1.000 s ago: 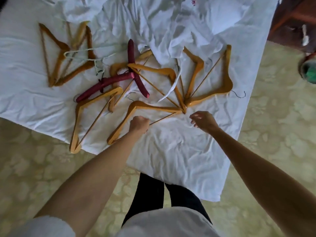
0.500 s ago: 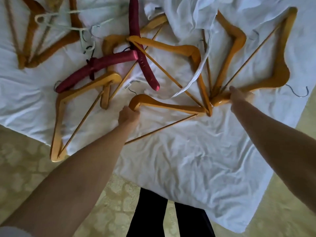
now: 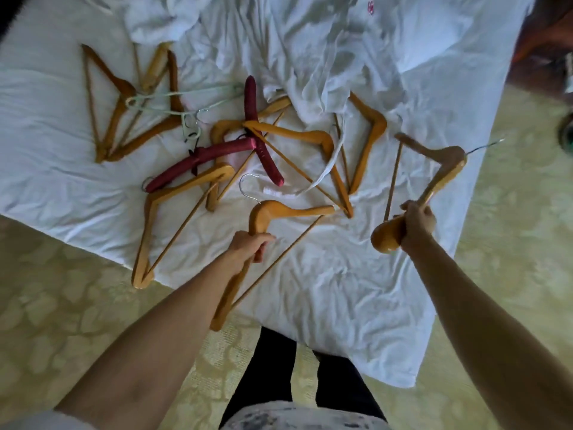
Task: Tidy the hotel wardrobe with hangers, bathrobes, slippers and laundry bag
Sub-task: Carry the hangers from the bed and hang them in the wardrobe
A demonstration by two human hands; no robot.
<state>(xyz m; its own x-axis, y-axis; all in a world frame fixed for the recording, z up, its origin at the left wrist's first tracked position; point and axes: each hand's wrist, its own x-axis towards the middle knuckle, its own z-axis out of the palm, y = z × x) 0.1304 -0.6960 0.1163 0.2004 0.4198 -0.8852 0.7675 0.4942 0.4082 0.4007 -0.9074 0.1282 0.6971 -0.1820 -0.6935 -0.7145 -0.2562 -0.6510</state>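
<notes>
Right hand [image 3: 417, 223] now lifts blurred hanger [image 3: 446, 169], left hand [image 3: 251, 245] grips another hanger [image 3: 279, 211]

Blurred by motion: wooden hanger [image 3: 440, 169] gripped in the right hand [image 3: 417, 223], far arm and hook smeared. Hidden under the left hand [image 3: 249, 245]: part of the near hanger [image 3: 279, 211]'s arm; fingertips curled out of sight behind the wood. Partly buried beneath the crumpled white cloth [image 3: 310, 57] at 12 o'clock: ends of two tan hangers [image 3: 370, 141]. Cut off by the right edge at 3 o'clock: a dark round object [image 3: 566, 131], unidentifiable. Too small to read: red mark [image 3: 370, 7] on the cloth near the top edge. Cut off by the bottom edge: both forearms and the legs. Dark brown hangers [image 3: 124, 119] at 10 o'clock overlapped, count unclear.
</notes>
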